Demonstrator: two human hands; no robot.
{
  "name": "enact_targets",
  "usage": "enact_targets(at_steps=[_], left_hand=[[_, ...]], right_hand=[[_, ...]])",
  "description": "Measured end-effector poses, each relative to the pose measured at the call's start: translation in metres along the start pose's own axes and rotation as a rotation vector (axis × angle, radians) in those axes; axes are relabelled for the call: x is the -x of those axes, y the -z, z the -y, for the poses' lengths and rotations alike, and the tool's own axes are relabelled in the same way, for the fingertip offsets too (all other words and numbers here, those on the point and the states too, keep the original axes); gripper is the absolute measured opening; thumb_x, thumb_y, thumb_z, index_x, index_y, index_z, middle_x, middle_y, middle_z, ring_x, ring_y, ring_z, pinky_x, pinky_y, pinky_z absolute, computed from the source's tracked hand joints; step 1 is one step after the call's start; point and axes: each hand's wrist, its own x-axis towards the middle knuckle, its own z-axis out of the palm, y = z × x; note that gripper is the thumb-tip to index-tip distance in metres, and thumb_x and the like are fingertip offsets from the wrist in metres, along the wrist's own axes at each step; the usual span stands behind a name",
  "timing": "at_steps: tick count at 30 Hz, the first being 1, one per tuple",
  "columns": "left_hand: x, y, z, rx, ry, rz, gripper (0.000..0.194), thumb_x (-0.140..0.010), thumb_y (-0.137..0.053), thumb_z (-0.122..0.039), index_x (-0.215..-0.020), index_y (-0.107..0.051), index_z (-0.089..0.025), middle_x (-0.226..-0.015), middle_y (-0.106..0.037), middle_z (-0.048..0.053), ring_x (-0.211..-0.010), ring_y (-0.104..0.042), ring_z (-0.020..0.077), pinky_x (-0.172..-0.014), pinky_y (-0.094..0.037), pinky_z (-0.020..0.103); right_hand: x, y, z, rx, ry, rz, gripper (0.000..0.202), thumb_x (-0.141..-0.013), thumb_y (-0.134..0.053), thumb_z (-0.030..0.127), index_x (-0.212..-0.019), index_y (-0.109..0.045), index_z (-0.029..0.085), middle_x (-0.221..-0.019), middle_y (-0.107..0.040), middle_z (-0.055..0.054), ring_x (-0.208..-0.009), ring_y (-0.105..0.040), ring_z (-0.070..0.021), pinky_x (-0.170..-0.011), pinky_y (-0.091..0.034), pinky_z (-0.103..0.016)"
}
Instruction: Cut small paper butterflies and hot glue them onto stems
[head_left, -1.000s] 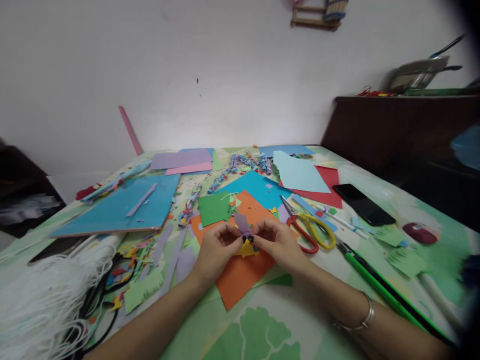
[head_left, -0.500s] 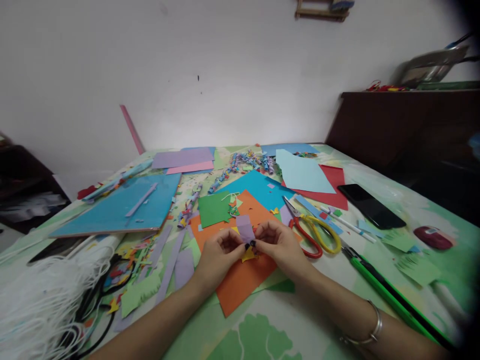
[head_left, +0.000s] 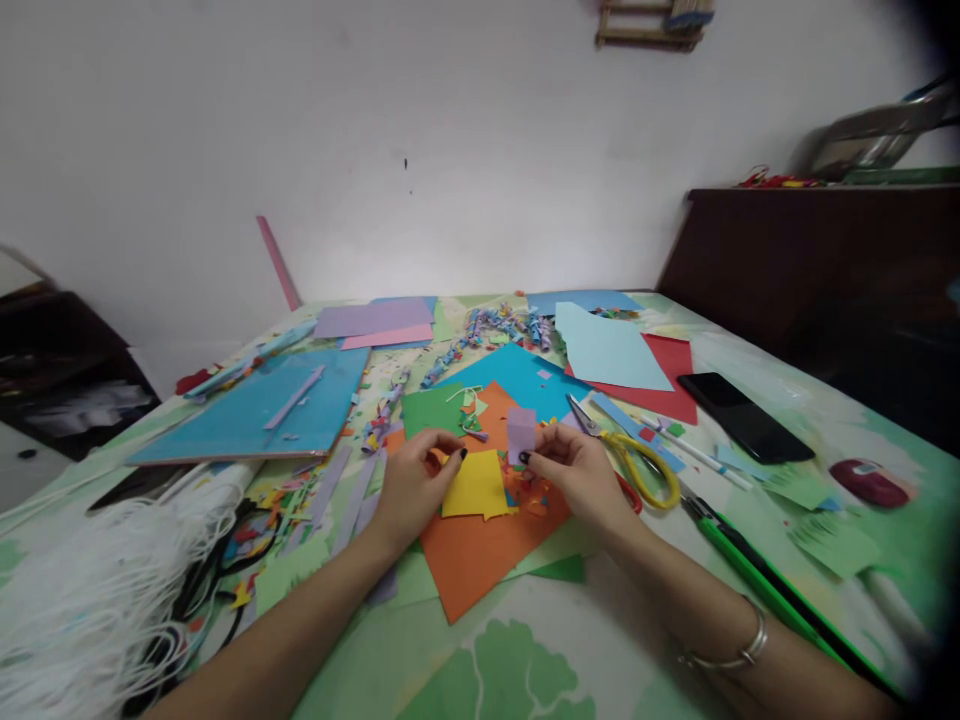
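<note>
Between thumb and fingers my right hand (head_left: 571, 468) pinches a small purple paper piece (head_left: 521, 432), held upright above the orange sheet (head_left: 469, 570). My left hand (head_left: 420, 485) is at the left edge of a yellow paper piece (head_left: 476, 484); its thumb and fingers are curled close together, and whether they grip anything is hard to make out. Small orange and blue scraps lie beside the yellow piece. Behind the hands are a green paper (head_left: 431, 408) with white string on it and a blue sheet (head_left: 502, 368). Scissors (head_left: 637, 465) with red and yellow handles lie right of my right hand.
On the right lie a green cutter (head_left: 757, 575), a black phone (head_left: 745, 415) and a red mouse (head_left: 868, 482). White cord (head_left: 97, 590) is heaped at the left front. A blue board (head_left: 255, 415) lies behind it. Curled paper strings (head_left: 495, 322) rest near the wall.
My hands have moved apart. The purple piece went right with my right hand, while my left hand shifted left. More of the yellow paper now shows between them.
</note>
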Motion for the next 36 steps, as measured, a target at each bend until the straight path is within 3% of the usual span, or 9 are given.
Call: enact_targets(at_steps=[4, 6, 9, 11, 15, 19, 22, 27, 36], left_hand=[[-0.008, -0.002, 0.011, -0.337, -0.26, 0.146, 0.036, -0.082, -0.052, -0.021, -0.117, -0.061, -0.019, -0.124, -0.062, 0.009, -0.118, -0.047, 0.0294, -0.099, -0.034, 0.044], [-0.009, -0.008, 0.014, -0.456, -0.295, 0.232, 0.048, -0.084, -0.052, -0.025, -0.132, -0.05, -0.022, -0.136, -0.054, 0.007, -0.129, -0.035, 0.0343, -0.103, -0.027, 0.05], [-0.009, -0.012, 0.014, -0.564, -0.261, 0.242, 0.054, -0.087, -0.051, -0.029, -0.139, -0.04, -0.023, -0.128, -0.06, 0.009, -0.129, -0.034, 0.0383, -0.1, -0.024, 0.056], [-0.008, -0.01, 0.01, -0.582, -0.236, 0.179, 0.049, -0.088, -0.049, -0.028, -0.136, -0.045, -0.019, -0.116, -0.066, 0.012, -0.124, -0.039, 0.0385, -0.097, -0.027, 0.056], [0.003, -0.005, -0.009, -0.338, -0.245, 0.046, 0.028, -0.088, -0.046, -0.023, -0.111, -0.061, -0.017, -0.113, -0.066, 0.013, -0.111, -0.052, 0.0307, -0.096, -0.035, 0.048], [0.02, -0.011, -0.032, 0.205, -0.054, 0.162, 0.027, -0.086, -0.053, -0.032, -0.111, -0.055, -0.02, -0.108, -0.066, 0.01, -0.092, -0.063, 0.0208, -0.08, -0.048, 0.034], [0.027, -0.019, -0.036, 0.438, 0.093, 0.187, 0.021, -0.082, -0.06, -0.033, -0.097, -0.056, -0.018, -0.093, -0.065, 0.006, -0.074, -0.063, 0.0158, -0.069, -0.05, 0.029], [0.026, -0.022, -0.03, 0.499, 0.22, 0.254, 0.02, -0.08, -0.06, -0.035, -0.079, -0.057, -0.015, -0.068, -0.059, 0.001, -0.057, -0.057, 0.0117, -0.055, -0.047, 0.024], [0.024, -0.016, -0.032, 0.519, 0.231, 0.245, 0.018, -0.079, -0.06, -0.03, -0.071, -0.059, -0.015, -0.062, -0.059, 0.0, -0.053, -0.058, 0.0105, -0.055, -0.045, 0.023]], right_hand=[[-0.002, 0.002, -0.002, 0.026, 0.022, -0.001, 0.014, -0.063, -0.066, 0.024, -0.071, -0.055, 0.019, -0.062, -0.062, 0.001, -0.054, -0.059, -0.0136, -0.054, -0.048, -0.026], [-0.002, 0.001, -0.004, 0.032, 0.011, 0.027, 0.016, -0.063, -0.066, 0.026, -0.072, -0.056, 0.018, -0.063, -0.063, 0.0, -0.055, -0.06, -0.0147, -0.054, -0.049, -0.028], [-0.001, 0.0, -0.005, 0.025, 0.007, 0.03, 0.017, -0.061, -0.068, 0.026, -0.072, -0.057, 0.018, -0.064, -0.063, -0.001, -0.056, -0.061, -0.0153, -0.054, -0.049, -0.028], [-0.001, 0.0, -0.004, 0.01, 0.011, 0.033, 0.016, -0.062, -0.068, 0.025, -0.072, -0.058, 0.018, -0.063, -0.064, -0.001, -0.055, -0.061, -0.0148, -0.054, -0.049, -0.028], [-0.001, 0.0, -0.001, -0.023, 0.027, 0.051, 0.013, -0.062, -0.069, 0.024, -0.07, -0.06, 0.018, -0.062, -0.065, 0.0, -0.054, -0.061, -0.0137, -0.054, -0.049, -0.026], [0.001, -0.002, 0.001, -0.071, -0.017, 0.13, 0.018, -0.061, -0.072, 0.028, -0.069, -0.059, 0.017, -0.061, -0.065, 0.001, -0.053, -0.06, -0.0129, -0.053, -0.048, -0.026], [0.003, -0.004, 0.001, -0.076, -0.025, 0.174, 0.021, -0.058, -0.075, 0.028, -0.068, -0.061, 0.016, -0.064, -0.065, 0.001, -0.056, -0.06, -0.0119, -0.056, -0.048, -0.025], [0.004, -0.004, 0.001, -0.068, -0.044, 0.193, 0.022, -0.058, -0.077, 0.028, -0.069, -0.062, 0.016, -0.065, -0.064, 0.001, -0.059, -0.059, -0.0116, -0.058, -0.047, -0.025], [0.005, -0.004, -0.001, -0.043, -0.055, 0.263, 0.024, -0.067, -0.072, 0.038, -0.071, -0.064, 0.016, -0.062, -0.063, 0.001, -0.055, -0.058, -0.0117, -0.056, -0.047, -0.025]])
